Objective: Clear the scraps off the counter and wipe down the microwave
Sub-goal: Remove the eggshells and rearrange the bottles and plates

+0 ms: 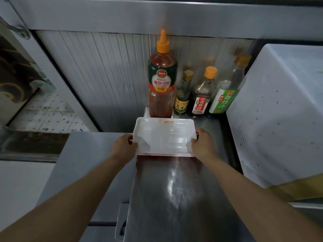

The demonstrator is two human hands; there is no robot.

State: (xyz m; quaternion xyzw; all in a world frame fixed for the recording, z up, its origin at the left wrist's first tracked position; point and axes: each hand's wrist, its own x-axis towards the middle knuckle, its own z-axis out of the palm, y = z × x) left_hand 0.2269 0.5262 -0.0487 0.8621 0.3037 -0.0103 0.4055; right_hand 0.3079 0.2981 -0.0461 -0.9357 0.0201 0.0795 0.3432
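Setting: stainless steel table (183, 198) was seen from above, backed by a ribbed metal wall panel under a steel shelf edge; tiled floor lay off to the left.
Task's thing: a shallow stack of white rectangular trays (165, 137) was held at the far end of the table, just short of the bottles. No scraps could be made out on the steel, and no microwave could be named with certainty.
Long axis: the trays' long side ran left to right, across the line of the arms, with a short end presented to each hand.
Left hand: left hand (123, 145) was clasped on the left short end, thumb over the rim, fingers hidden beneath.
Right hand: right hand (203, 143) was clasped on the right short end in the same manner.
Nearer hand: neither was judged nearer; the stack sat centred between both hands, straight ahead, with both arms well extended.
Contact with table: whether the stack rested on the steel or was lifted just clear could not be told.
Behind the trays: a tall ketchup bottle (162, 81) stood just beyond the far rim, with three smaller sauce bottles (202, 95) to its right, close together against the wall.
Right side: a white perforated crate (279, 116) stood near the trays' right end, apart from it.
Judgement: any shift of the stack forward would likely be stopped by the ketchup bottle; room appeared only toward the body or to the left.
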